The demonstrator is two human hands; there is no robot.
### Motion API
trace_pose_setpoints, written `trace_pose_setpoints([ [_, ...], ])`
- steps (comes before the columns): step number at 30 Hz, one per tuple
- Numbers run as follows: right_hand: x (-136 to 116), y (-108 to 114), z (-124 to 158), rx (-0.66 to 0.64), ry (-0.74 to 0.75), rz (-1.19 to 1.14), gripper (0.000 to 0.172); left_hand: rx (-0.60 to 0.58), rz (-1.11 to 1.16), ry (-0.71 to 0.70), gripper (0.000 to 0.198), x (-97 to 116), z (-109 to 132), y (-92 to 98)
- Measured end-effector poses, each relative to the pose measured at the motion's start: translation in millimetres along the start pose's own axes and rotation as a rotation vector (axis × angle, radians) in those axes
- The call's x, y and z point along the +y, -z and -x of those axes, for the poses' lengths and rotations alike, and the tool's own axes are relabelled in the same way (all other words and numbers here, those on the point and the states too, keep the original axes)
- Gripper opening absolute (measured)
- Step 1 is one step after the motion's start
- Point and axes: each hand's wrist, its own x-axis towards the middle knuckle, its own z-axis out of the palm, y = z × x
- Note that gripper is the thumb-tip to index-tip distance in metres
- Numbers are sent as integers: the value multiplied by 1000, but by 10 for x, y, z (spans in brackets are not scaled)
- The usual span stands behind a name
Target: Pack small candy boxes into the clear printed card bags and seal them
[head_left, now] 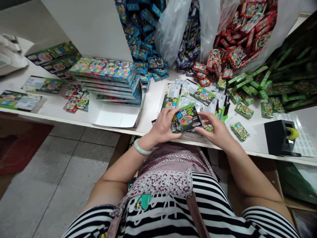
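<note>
Left hand (163,125) first, the one below the pale bangle (143,152): it has hold of the near-left end of a dark printed packet (187,119), thumb along the lower edge and fingers over the upper-left side. That packet is tilted above the table's (153,102) front edge, between the two hands, its colourful face turned up. To my eye the grip wants to be firm but flat; a thumb dug into the face could buckle thin card.

More flat packets (192,89) lie overlapping just beyond and under it, so lifting it a little clear would stop its edge catching on them.

On the other side, the right hand (213,129) is curled about the packet's right end, thumb at the lower corner, fingers by the upper one. From where I stand I cannot tell whether those fingertips pinch it or merely steady it. I'd match the pressure of both hands so the card doesn't twist.

Farther right, loose green boxes (244,110) are scattered on the tabletop, one of them just beside the right forearm, so that elbow is best swung gently. The black tape dispenser (278,137) stands well apart, out of the way.
</note>
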Motion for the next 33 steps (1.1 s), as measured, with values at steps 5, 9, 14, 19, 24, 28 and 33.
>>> trace_pose_setpoints([
  [5, -35, 11, -61, 139, -43, -201, 25, 37, 370, 56, 63, 207, -74, -67],
  [9, -19, -25, -85, 342, -32, -311, 37, 77, 654, 181, 61, 278, -26, -233],
  [14, 111, -420, 82, 531, -129, -500, 40, -7, 759, 228, 76, 188, 169, -377],
  [19, 151, -606, 163, 529, -206, -406, 28, -127, 809, 230, 77, 110, 238, -347],
  [24, 187, -402, 38, 254, -193, -441, 25, 93, 735, 267, 32, 165, 58, -329],
  [28, 198, -262, -56, 231, -135, -504, 28, 256, 758, 303, 18, 234, -120, -307],
  [33, 168, -207, -40, 145, -133, -422, 28, 226, 782, 269, 20, 277, -164, -260],
])
